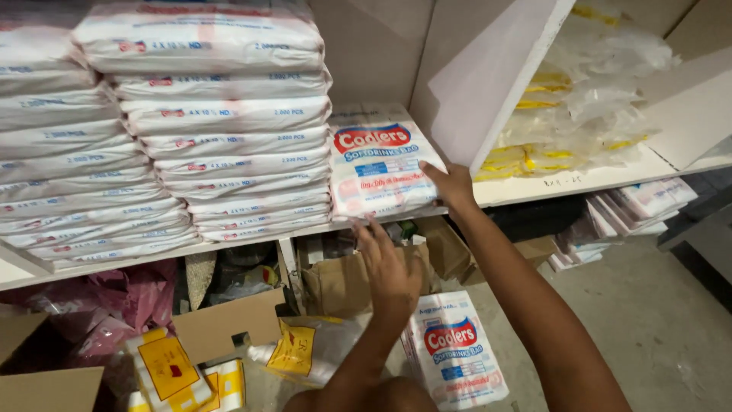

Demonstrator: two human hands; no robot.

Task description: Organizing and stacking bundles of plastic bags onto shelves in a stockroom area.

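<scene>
Your right hand (450,185) grips the bag pack (381,164) by its right edge; your left hand (389,267), fingers spread, supports its front. Soft, slippery, fairly heavy: hold both edges.

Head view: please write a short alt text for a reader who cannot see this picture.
Both hands, the left hand and the right hand, touch a white packet of plastic bags on a white shelf. Tall stacks of similar white packets fill the shelf beside it, and another packet lies on the floor below.
</scene>
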